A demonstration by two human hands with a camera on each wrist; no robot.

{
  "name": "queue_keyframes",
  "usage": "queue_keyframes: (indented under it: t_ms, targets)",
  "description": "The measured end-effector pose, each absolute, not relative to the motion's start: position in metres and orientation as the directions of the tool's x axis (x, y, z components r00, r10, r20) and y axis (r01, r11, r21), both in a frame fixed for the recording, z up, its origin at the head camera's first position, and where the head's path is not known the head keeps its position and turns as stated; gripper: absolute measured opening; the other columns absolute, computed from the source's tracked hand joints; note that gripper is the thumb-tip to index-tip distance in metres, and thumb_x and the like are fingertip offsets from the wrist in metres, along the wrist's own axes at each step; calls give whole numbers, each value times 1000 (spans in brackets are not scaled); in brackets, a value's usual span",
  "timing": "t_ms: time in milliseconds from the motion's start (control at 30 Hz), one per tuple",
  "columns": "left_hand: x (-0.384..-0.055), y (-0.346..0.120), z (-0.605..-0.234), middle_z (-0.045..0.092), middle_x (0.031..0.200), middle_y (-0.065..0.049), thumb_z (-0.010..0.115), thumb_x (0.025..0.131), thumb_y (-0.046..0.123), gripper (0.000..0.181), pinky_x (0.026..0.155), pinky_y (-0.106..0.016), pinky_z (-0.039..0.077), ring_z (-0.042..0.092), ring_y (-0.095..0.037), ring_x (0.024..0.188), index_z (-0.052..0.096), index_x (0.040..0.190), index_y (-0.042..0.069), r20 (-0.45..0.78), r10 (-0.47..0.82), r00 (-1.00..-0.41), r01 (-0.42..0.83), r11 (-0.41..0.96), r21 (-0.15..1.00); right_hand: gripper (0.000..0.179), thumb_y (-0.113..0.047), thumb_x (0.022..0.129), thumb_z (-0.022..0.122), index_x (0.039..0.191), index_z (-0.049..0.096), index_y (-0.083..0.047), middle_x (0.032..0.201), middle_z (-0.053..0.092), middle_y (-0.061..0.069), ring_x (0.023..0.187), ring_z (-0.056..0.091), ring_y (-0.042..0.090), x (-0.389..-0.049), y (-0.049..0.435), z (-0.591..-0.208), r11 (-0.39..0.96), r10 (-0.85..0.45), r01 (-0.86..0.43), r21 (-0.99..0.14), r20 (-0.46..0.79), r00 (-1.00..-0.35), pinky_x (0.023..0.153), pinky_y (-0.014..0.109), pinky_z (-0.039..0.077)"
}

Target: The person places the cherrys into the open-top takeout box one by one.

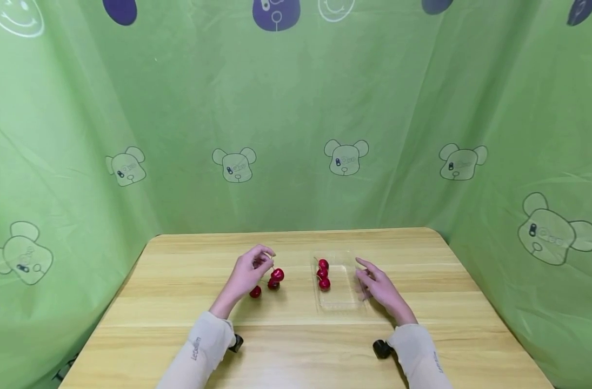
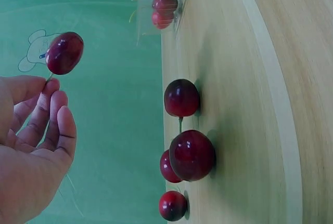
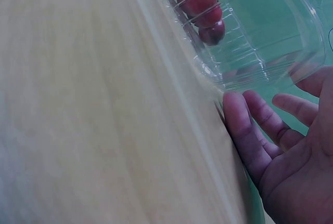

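My left hand pinches the thin stem of a dark red cherry between thumb and fingertips, with the fruit raised above the table. Several more cherries lie on the wood below and beside this hand, some partly hidden by it in the head view. To their right stands a clear plastic container, with three cherries in a row along its left side. At the container's right side is my right hand, fingers extended and spread, tips right at the wall.
The wooden table has a rounded far edge. Green curtain with bear-face prints surrounds it at the back and sides. Black wrist devices sit below both wrists.
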State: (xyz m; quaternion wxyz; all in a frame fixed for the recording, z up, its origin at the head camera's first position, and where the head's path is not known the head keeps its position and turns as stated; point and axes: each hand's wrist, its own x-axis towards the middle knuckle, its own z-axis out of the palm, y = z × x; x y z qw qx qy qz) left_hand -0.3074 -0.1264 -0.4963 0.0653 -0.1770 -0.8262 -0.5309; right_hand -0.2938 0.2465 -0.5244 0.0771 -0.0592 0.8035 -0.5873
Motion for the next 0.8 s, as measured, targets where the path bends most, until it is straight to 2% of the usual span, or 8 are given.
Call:
queue_keyframes:
  t_ms: [100, 233, 367, 467, 533, 733, 800]
  targets:
    - [-306, -125, -496, 73, 94, -6, 69, 99, 9, 13, 79, -26, 58, 69, -22, 86, 68, 112, 7, 301, 231, -925, 369, 366, 854, 57, -20, 111, 50, 160, 30, 2, 119, 54, 35, 87, 67, 39, -295, 247, -525, 305, -179, 6, -952, -63, -982, 69, 42, 63]
    - [-304, -122, -494, 75, 91, -3, 72, 97, 12, 7, 76, -25, 58, 71, -31, 88, 69, 104, 11, 303, 240, -922, 375, 360, 854, 57, -20, 111, 49, 160, 30, 3, 120, 53, 36, 88, 67, 41, -296, 247, -527, 305, -181, 3, -952, -61, -982, 70, 43, 63]
    - [-304, -118, -495, 78, 92, -6, 74, 96, 13, 5, 74, -25, 58, 72, -40, 90, 71, 99, 15, 279, 251, -927, 355, 351, 867, 56, -19, 111, 49, 159, 30, 3, 120, 53, 36, 87, 67, 41, -296, 247, -526, 304, -180, -1, -953, -57, -982, 69, 43, 63]
    - [-304, -115, -497, 79, 93, -8, 76, 95, 14, 6, 73, -25, 58, 72, -42, 91, 71, 97, 15, 266, 255, -930, 344, 341, 875, 57, -19, 111, 50, 159, 30, 3, 119, 53, 36, 87, 67, 39, -295, 247, -525, 307, -180, -1, -952, -57, -982, 68, 42, 62]
    - [-304, -112, -498, 79, 92, -7, 77, 94, 14, 6, 73, -26, 58, 73, -39, 89, 72, 97, 14, 276, 254, -927, 353, 340, 871, 57, -19, 111, 50, 159, 30, 3, 119, 53, 35, 87, 67, 38, -294, 247, -525, 306, -177, 2, -952, -60, -982, 68, 41, 62]
    - [-304, -101, -503, 78, 88, 2, 80, 91, 16, 8, 73, -26, 58, 70, -11, 80, 72, 94, 15, 305, 240, -922, 380, 393, 838, 57, -19, 111, 50, 159, 30, 3, 121, 53, 36, 88, 66, 38, -294, 246, -525, 300, -179, -1, -954, -55, -982, 69, 42, 63]
    - [-304, -97, -504, 77, 88, 2, 80, 91, 16, 9, 72, -26, 59, 69, -8, 79, 72, 94, 15, 309, 238, -921, 382, 397, 834, 57, -19, 111, 50, 159, 30, 3, 121, 52, 36, 88, 66, 38, -294, 246, -525, 301, -180, -5, -954, -52, -982, 69, 42, 63]
